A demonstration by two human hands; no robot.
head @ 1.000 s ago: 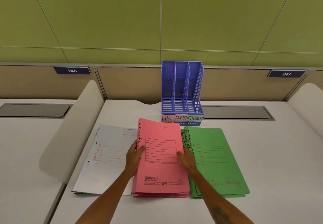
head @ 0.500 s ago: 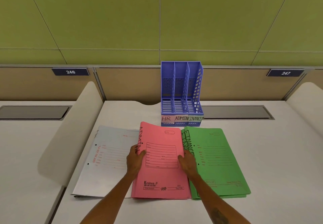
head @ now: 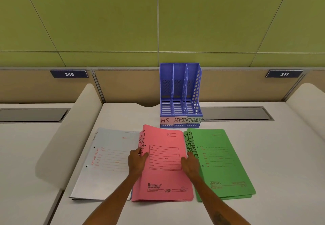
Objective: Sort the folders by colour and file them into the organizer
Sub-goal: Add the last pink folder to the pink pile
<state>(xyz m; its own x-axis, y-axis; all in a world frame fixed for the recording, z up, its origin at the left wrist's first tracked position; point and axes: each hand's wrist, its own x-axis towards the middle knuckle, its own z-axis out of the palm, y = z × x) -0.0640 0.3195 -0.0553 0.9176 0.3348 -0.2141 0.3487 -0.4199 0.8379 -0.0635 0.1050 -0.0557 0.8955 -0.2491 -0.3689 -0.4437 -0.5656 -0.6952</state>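
HR, ADMIN, FINANCE on organizer (head: 181,91) at 12 o'clock, Krishna on pink folder (head: 163,177), plate 246 (head: 69,74) at 10 o'clock, plate 247 (head: 284,74) at 2 o'clock

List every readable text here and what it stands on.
"HR": left label on the organizer
"ADMIN": middle label; edge of pink folder
"FINANCE": right label; edge of green folder
"246": left plaque
"247": right plaque
"Krishna": pink folder
"DELUXE": green folder
White folder print, other small print: blurred.

Three stacks lie side by side on the desk (head: 281,154) before me: left stack (head: 105,163), middle stack (head: 163,173), right stack (head: 221,163). The middle one overlaps the left one's edge. The organizer (head: 181,91) stands just behind the middle stack. My left hand (head: 136,161) grips its left edge, my right hand (head: 190,165) its right edge.
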